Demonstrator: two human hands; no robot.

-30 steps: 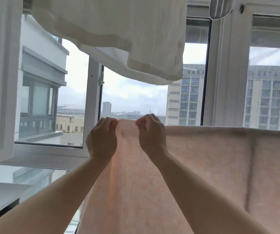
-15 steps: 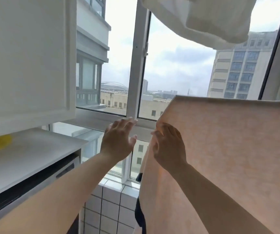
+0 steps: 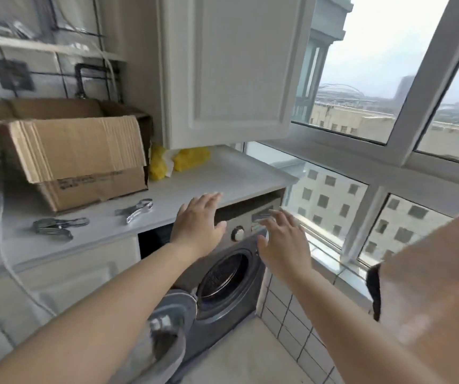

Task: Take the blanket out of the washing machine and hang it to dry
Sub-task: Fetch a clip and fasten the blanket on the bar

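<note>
The peach blanket (image 3: 433, 286) hangs at the right edge of the view, in front of the window. The grey washing machine (image 3: 222, 275) sits under the white counter with its round door (image 3: 167, 322) swung open and the drum dark inside. My left hand (image 3: 197, 221) hovers open over the counter's front edge, fingers spread. My right hand (image 3: 283, 242) is open in the air beside the machine's control panel, to the left of the blanket and apart from it. Neither hand holds anything.
On the white counter (image 3: 222, 173) stand an open cardboard box (image 3: 70, 151), two metal clips (image 3: 137, 209) (image 3: 56, 225) and yellow cloths (image 3: 178, 160). A white cabinet door (image 3: 231, 70) hangs above. Window frame (image 3: 416, 87) and tiled sill wall (image 3: 292, 314) lie to the right.
Both hands have let go of the blanket's top edge and come down open. The view has swung left and down from the window to the counter and washing machine.
</note>
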